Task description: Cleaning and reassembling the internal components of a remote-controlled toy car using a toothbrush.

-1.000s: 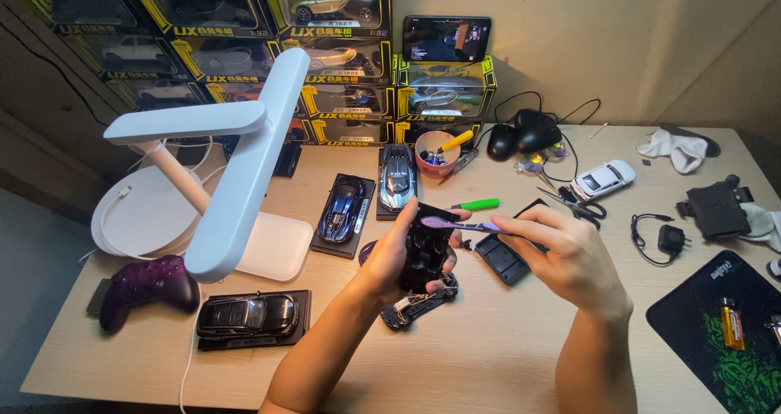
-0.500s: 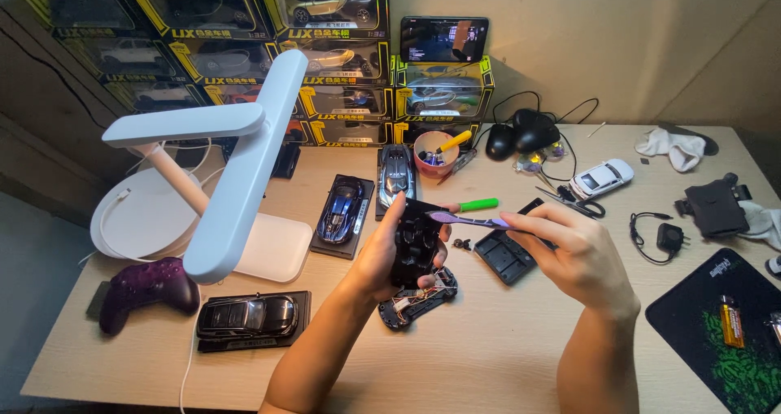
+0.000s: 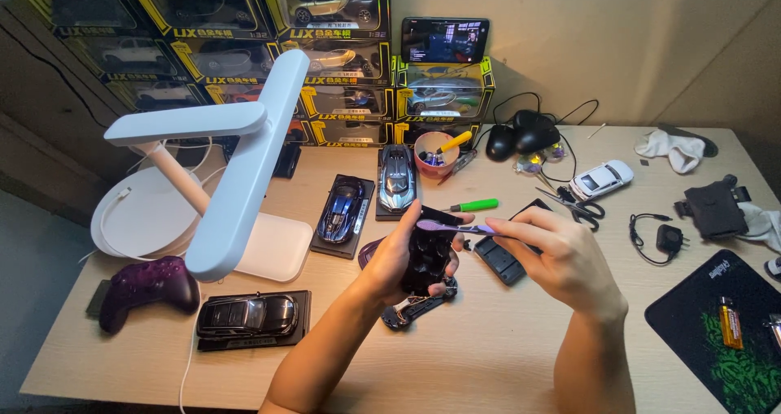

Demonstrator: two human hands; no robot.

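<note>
Black and glossy, the model car body sits gripped in the left hand above the counter, its long axis running near to far. The right hand pinches a purple tool lying left-right, tip pointing left onto the body.

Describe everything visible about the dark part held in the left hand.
The dark car part is black and glossy, plastic or painted metal by its look; finer detail is too dark to tell. It is held above the table, tilted up on end, gripped by the left hand from its left side. The right hand lays a thin purple tool across its top edge. A car chassis lies just beneath it.
</note>
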